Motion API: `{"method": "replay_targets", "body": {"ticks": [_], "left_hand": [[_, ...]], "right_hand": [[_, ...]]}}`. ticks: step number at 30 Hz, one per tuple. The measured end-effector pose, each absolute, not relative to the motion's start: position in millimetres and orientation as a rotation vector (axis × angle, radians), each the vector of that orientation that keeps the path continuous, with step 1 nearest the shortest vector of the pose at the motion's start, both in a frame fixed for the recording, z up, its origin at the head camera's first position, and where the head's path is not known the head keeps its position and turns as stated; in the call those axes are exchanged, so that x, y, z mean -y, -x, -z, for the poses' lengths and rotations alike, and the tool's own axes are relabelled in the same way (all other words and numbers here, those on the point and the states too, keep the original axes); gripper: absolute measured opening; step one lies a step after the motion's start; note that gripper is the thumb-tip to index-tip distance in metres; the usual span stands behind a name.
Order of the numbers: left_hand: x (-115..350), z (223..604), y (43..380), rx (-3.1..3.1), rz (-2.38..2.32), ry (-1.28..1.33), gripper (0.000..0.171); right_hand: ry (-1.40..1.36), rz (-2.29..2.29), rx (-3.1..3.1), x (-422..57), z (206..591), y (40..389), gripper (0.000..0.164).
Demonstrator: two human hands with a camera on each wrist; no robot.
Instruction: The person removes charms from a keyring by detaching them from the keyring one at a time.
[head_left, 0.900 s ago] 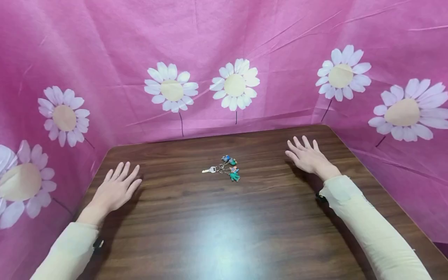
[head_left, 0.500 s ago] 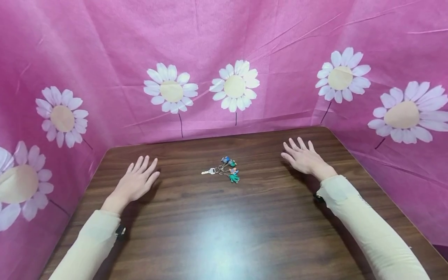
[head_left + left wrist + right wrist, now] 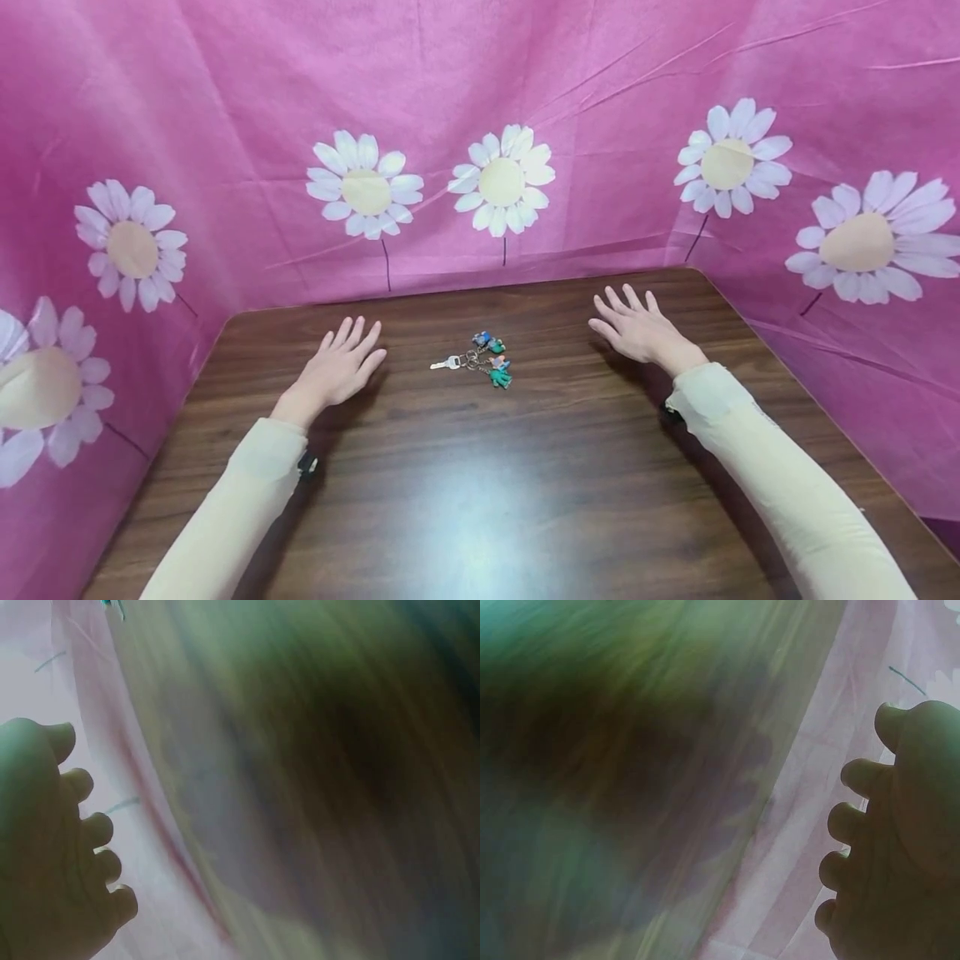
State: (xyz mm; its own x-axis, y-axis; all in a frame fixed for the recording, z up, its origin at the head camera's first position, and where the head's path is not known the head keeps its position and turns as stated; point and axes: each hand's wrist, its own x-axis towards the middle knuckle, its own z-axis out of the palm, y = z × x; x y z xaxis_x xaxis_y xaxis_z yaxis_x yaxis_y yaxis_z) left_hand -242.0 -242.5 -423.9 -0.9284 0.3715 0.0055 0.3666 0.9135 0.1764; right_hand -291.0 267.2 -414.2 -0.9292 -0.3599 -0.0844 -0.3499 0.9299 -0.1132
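Observation:
A bunch of keyring charms (image 3: 497, 360) in blue, green and orange lies on the brown wooden table (image 3: 420, 450), joined by rings to a silver key (image 3: 446, 363) that points left. To the left of the key is my left hand (image 3: 336, 367), palm down with fingers spread, holding nothing. My right hand (image 3: 636, 327) is likewise spread, farther off on the right of the charms. Both hands cast shadows on the wood and look held above it. Each wrist view shows the palm side, the left hand (image 3: 45, 840) and the right hand (image 3: 900, 832), with nothing in either.
Behind the table and along both sides hangs a pink cloth (image 3: 585, 67) printed with white daisies. Its lower edge meets the table's back edge. A bright light reflection falls on the wood at the front middle.
My left hand has moved right and forward, nearer the key. My right hand has drifted a little left toward the charms. The key and charms have stayed put.

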Motion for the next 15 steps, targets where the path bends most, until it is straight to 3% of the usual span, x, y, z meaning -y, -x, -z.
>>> {"method": "replay_targets", "body": {"ticks": [7, 15], "left_hand": [[205, 429, 253, -2.883, -0.502, -0.622, 0.067], [165, 418, 257, -2.675, -0.921, -0.728, 0.078]], "right_hand": [[0.659, 0.291, -2.945, -243, 415, 300, 0.071], [0.804, 1.039, -2.58, -193, 419, 301, 0.087]]}}
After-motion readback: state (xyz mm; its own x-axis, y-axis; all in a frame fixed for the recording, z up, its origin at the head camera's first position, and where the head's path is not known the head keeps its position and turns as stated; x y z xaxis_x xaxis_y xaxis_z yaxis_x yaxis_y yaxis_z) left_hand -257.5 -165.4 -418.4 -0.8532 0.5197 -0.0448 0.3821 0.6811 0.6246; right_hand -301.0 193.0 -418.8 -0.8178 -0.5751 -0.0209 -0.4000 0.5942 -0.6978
